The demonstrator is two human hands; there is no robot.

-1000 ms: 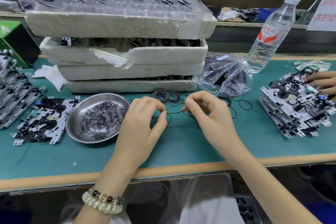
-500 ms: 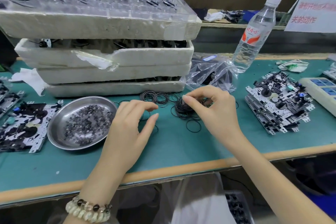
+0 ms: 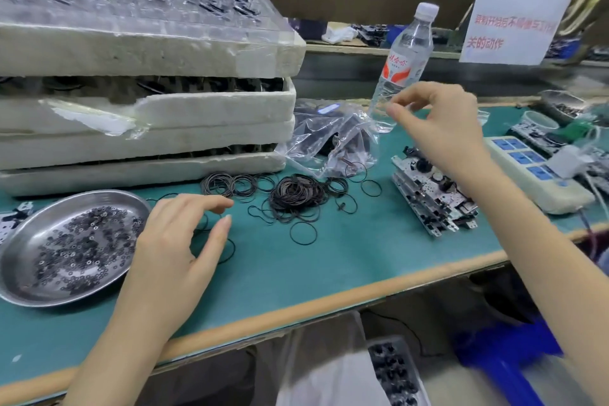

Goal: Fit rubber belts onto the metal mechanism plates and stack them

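Belt pile (image 3: 296,195) sits mid-bench on the green mat (image 3: 313,277), black rubber rings heaped loosely with strays around it. One single belt (image 3: 303,233) lies flat just in front of the pile.

Left hand (image 3: 174,241) is left of the pile, low over the mat, fingers relaxed and spread, thumb and forefinger apart, holding nothing. A thin ring lies under its thumb tip.

Right hand (image 3: 443,128) is raised up and right of the pile, fingers curled, thumb and forefinger tips drawn close. It may be pinching a thin belt, but blur hides it, so its grip cannot be told.

Stack of mechanism plates (image 3: 431,198) lies right of the pile, below the right wrist (partly covered by it). Steel dish (image 3: 19,287) of small washers is far left of the pile. Foam trays (image 3: 148,128) are behind-left, and a clear plastic bag (image 3: 333,138) is just behind. Water bottle (image 3: 407,56) stands behind-right, and a power strip (image 3: 540,175) is farther right.
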